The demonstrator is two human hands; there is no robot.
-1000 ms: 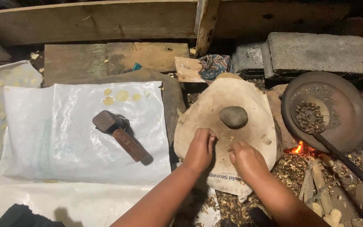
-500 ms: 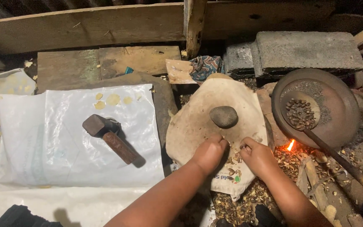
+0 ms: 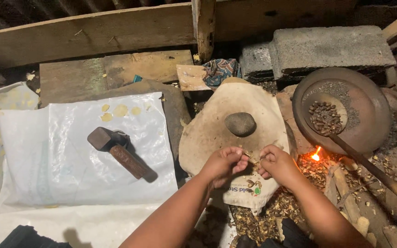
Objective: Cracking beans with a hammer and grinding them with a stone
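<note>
Both hands — left hand [image 3: 224, 164], right hand [image 3: 276, 163] — fingers pinched on small husks at the slab [image 3: 207, 133] near edge; stone [image 3: 240, 123] centred.

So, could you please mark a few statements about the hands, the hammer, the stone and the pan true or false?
1. The hammer lies on the white plastic sheet. True.
2. The left hand grips the hammer. False: both hands are together at the slab's near edge, the right hand beside it.
3. A rounded stone rests on the slab. True.
4. The pan is empty. False: it holds dark nuts.
</note>
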